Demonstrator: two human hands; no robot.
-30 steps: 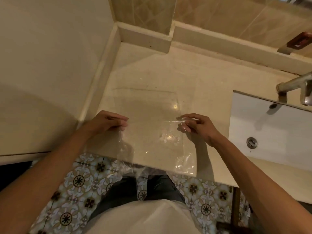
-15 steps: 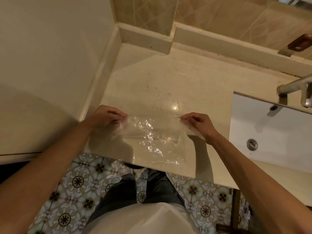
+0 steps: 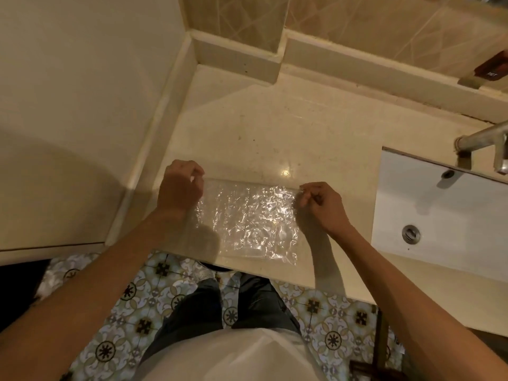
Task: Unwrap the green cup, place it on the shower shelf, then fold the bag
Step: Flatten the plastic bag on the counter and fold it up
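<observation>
A clear, crinkled plastic bag (image 3: 248, 218) lies flat on the beige stone counter (image 3: 275, 133), close to its front edge. My left hand (image 3: 180, 185) pinches the bag's far left corner. My right hand (image 3: 320, 207) pinches the far right corner. The far edge runs straight between my two hands. Neither the green cup nor the shower shelf appears in this view.
A white sink (image 3: 439, 210) with a metal drain (image 3: 411, 233) sits in the counter at the right, under a metal tap (image 3: 481, 138). A cream wall stands at the left, a raised ledge (image 3: 357, 61) along the back. Patterned floor tiles (image 3: 123, 312) lie below the counter edge.
The bag hung over the counter's front edge and stretched farther back. Now it lies shorter and doubled on the counter, its near edge pulled up from the overhang, both hands pinching the far fold.
</observation>
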